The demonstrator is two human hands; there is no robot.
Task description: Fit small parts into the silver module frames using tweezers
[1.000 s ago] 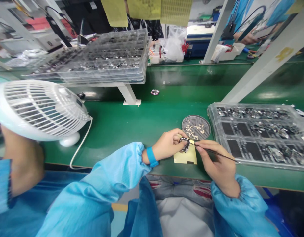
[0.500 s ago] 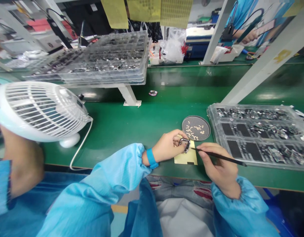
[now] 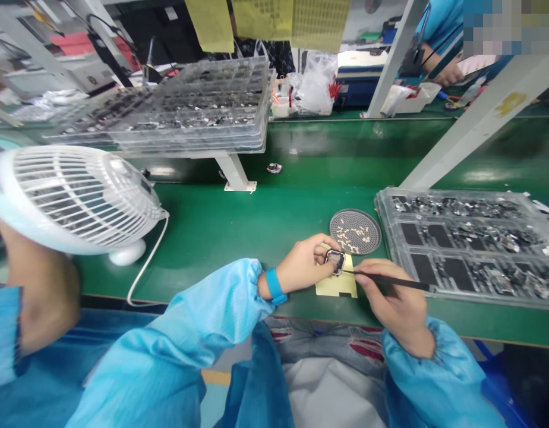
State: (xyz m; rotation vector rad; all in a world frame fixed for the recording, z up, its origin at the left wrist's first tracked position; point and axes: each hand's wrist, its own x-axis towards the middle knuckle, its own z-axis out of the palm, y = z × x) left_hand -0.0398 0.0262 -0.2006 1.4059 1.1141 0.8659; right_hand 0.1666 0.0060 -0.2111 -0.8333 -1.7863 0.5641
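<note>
Between the thumb and fingers of my left hand (image 3: 308,264) is a small square watch case (image 3: 335,261) with a silver rim and a dark border. My right hand (image 3: 397,300) pinches black tweezers (image 3: 393,280), whose thin tip reaches to the lower right edge of the case. Whether the tip touches it I cannot tell. Under the case lies a yellow paper (image 3: 330,288) with a dark mark at its lower edge. Just behind sits a round grey perforated dish (image 3: 376,236) scattered with small cream-coloured pieces.
At right stand clear compartment trays (image 3: 384,205) of small parts. More stacked trays (image 3: 256,139) rest on a raised shelf, back left. A white fan (image 3: 78,196) and its cable occupy the left. A small part (image 3: 274,169) lies behind. Another person's arm (image 3: 43,285) is at far left.
The tweezers now lie at a flatter angle, their rear end slightly higher and further left. My left hand keeps its hold on the watch case. The person across the bench has shifted.
</note>
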